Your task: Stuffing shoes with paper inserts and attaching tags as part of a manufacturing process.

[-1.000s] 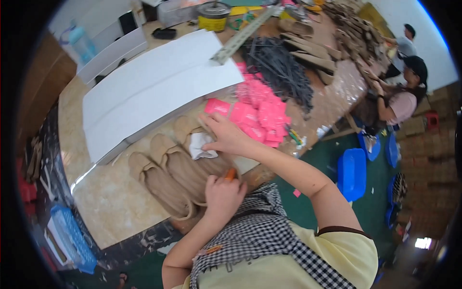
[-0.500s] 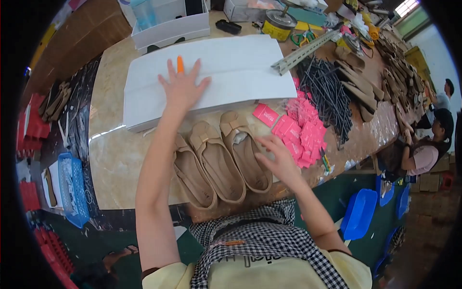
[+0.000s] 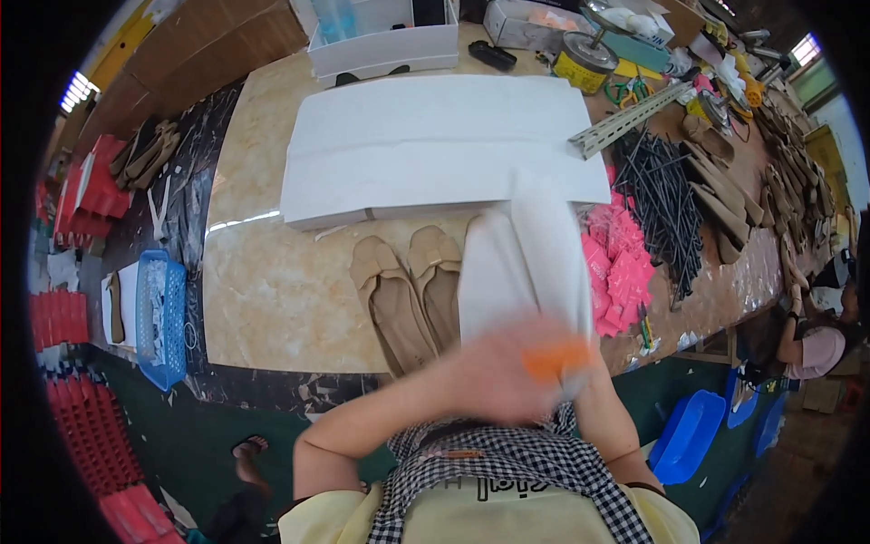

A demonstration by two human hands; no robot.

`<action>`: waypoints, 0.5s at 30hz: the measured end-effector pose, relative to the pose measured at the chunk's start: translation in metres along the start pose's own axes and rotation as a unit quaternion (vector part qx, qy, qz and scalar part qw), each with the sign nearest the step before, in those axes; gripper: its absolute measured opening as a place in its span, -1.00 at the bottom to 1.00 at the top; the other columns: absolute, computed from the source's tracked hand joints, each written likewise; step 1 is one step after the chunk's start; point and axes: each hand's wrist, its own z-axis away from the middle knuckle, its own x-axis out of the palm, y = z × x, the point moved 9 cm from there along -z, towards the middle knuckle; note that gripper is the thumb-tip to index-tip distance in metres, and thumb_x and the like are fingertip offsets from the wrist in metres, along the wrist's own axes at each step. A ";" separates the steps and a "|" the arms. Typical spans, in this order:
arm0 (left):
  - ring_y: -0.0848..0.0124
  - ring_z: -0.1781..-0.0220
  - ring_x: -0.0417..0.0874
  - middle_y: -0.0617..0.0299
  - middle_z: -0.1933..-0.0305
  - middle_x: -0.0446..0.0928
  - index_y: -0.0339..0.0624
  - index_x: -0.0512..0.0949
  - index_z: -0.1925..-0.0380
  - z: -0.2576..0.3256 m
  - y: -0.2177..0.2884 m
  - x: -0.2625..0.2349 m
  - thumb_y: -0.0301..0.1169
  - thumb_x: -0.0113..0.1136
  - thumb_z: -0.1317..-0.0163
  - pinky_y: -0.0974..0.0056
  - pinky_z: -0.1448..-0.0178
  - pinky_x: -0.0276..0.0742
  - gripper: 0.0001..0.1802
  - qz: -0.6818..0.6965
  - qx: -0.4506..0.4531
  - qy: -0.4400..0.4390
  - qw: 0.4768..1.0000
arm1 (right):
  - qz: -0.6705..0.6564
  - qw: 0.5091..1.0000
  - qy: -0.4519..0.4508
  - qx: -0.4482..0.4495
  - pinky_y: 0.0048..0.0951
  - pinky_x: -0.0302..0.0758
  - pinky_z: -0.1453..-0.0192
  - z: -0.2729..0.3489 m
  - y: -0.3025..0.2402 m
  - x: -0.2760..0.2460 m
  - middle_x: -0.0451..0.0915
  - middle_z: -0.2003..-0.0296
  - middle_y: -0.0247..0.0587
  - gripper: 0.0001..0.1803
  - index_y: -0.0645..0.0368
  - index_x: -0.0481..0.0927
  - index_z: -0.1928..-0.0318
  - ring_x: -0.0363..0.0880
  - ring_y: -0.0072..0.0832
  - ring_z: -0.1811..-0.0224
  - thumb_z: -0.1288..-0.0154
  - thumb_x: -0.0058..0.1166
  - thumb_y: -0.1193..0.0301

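A white paper sheet (image 3: 526, 267), blurred and upright, spreads over the right part of the row of shoes. At its lower edge is my left hand (image 3: 489, 376), smeared by motion, with an orange finger cover (image 3: 555, 359); its grip does not show. My right forearm (image 3: 609, 412) reaches up behind it, and the right hand is hidden by the left hand and the sheet. Just left of the sheet lie tan flat shoes with bows: one (image 3: 391, 304) shows mostly whole, another (image 3: 437, 272) is partly covered. A third is hidden behind the sheet.
A wide white sheet-covered stack (image 3: 435, 136) lies beyond the shoes. Pink cards (image 3: 616, 263), black sticks (image 3: 654, 199) and a metal angle bar (image 3: 630, 118) are to the right. A blue basket (image 3: 161, 317) stands at left; a blue tub (image 3: 689, 435) is below the table. People sit at far right.
My left hand has left the white stack and come down right, across my body. A white paper sheet now stands over the right shoe. The view has shifted, so the table appears further right.
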 end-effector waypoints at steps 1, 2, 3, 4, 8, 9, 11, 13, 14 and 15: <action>0.32 -0.13 0.58 0.09 0.16 0.59 -0.08 0.59 0.44 0.005 -0.033 -0.028 -0.31 0.28 -0.05 0.14 -0.21 0.49 -0.87 -0.100 -0.132 0.036 0.985 | 0.045 0.999 -0.022 -0.009 -0.28 0.48 -0.30 0.003 0.014 0.007 0.51 -0.17 -0.05 -0.36 0.15 0.33 -0.34 0.53 -0.27 -0.20 -0.28 0.21 0.38; 0.33 -0.22 0.53 0.06 -0.02 0.61 -0.04 0.62 0.39 0.016 -0.056 -0.052 -0.32 0.30 -0.08 0.17 -0.29 0.44 -0.88 -0.196 -0.254 0.073 0.944 | 0.093 0.994 -0.043 -0.024 -0.29 0.46 -0.31 0.006 0.020 0.015 0.51 -0.17 -0.06 -0.37 0.16 0.33 -0.33 0.52 -0.27 -0.20 -0.27 0.21 0.41; 0.33 -0.22 0.53 0.06 -0.02 0.61 -0.04 0.62 0.39 0.033 -0.051 -0.052 -0.32 0.30 -0.08 0.17 -0.29 0.44 -0.88 -0.196 -0.254 0.073 0.944 | 0.141 0.987 -0.067 -0.037 -0.29 0.45 -0.33 0.007 0.022 0.023 0.51 -0.17 -0.07 -0.38 0.17 0.34 -0.33 0.52 -0.27 -0.20 -0.27 0.20 0.43; 0.28 -0.19 0.55 0.03 0.05 0.61 -0.02 0.64 0.28 0.063 -0.049 -0.043 -0.32 0.33 -0.05 0.16 -0.27 0.46 -0.80 -0.173 -0.296 0.072 0.937 | 0.142 0.987 -0.066 -0.038 -0.29 0.45 -0.33 -0.002 0.017 0.023 0.51 -0.17 -0.07 -0.38 0.17 0.34 -0.33 0.52 -0.27 -0.20 -0.27 0.20 0.43; 0.22 -0.12 0.59 -0.02 -0.01 0.60 -0.03 0.56 -0.10 0.125 -0.081 -0.083 -0.29 0.20 -0.23 0.15 -0.26 0.48 -0.59 -0.194 -0.642 0.158 0.724 | 0.676 0.667 -0.073 -0.305 -0.16 0.13 -0.51 -0.002 -0.035 0.083 0.14 -0.43 0.13 -0.17 0.22 0.19 -0.42 0.10 -0.06 -0.51 -0.16 0.28 0.43; 0.22 -0.12 0.59 -0.02 -0.01 0.60 -0.03 0.56 -0.10 0.132 -0.088 -0.074 -0.29 0.20 -0.23 0.15 -0.26 0.48 -0.59 -0.192 -0.644 0.161 0.723 | 0.720 0.605 -0.138 -0.311 -0.14 0.10 -0.52 0.005 -0.002 0.104 0.07 -0.46 0.13 -0.11 0.21 0.16 -0.43 0.06 -0.04 -0.52 -0.12 0.32 0.41; 0.25 0.00 0.65 0.04 -0.05 0.61 -0.13 0.39 -0.29 0.163 -0.096 -0.042 -0.29 -0.03 -0.40 0.15 -0.14 0.55 -0.53 0.193 -0.580 0.422 0.669 | 0.741 0.513 -0.212 -0.377 -0.10 0.15 -0.51 0.007 0.034 0.123 0.07 -0.46 0.15 -0.02 0.20 0.14 -0.45 0.08 -0.02 -0.51 -0.05 0.39 0.37; 0.29 0.03 0.66 0.07 -0.03 0.63 -0.20 0.42 -0.25 0.187 -0.097 -0.038 -0.28 -0.13 -0.45 0.15 -0.08 0.58 -0.56 0.237 -0.590 0.420 0.648 | 0.668 0.647 -0.106 -0.352 -0.23 0.45 -0.30 -0.028 -0.004 0.100 0.39 -0.29 0.09 -0.19 0.23 0.25 -0.40 0.47 -0.27 -0.28 -0.16 0.32 0.39; 0.33 0.06 0.66 0.11 0.00 0.65 -0.28 0.45 -0.20 0.197 -0.093 -0.034 -0.27 -0.23 -0.49 0.14 -0.03 0.60 -0.55 0.280 -0.602 0.410 0.625 | 0.585 0.750 -0.031 -0.307 -0.30 0.53 -0.21 -0.041 -0.019 0.081 0.50 -0.22 0.03 -0.30 0.24 0.35 -0.34 0.58 -0.37 -0.17 -0.20 0.29 0.40; 0.24 0.05 0.69 0.04 0.06 0.66 -0.30 0.57 -0.03 0.190 -0.078 -0.036 -0.18 -0.11 -0.44 0.10 -0.03 0.59 -0.56 0.045 -0.646 0.119 0.752 | 0.588 0.748 -0.031 -0.306 -0.30 0.53 -0.21 -0.048 -0.024 0.071 0.50 -0.22 0.03 -0.30 0.24 0.35 -0.34 0.58 -0.37 -0.17 -0.20 0.29 0.40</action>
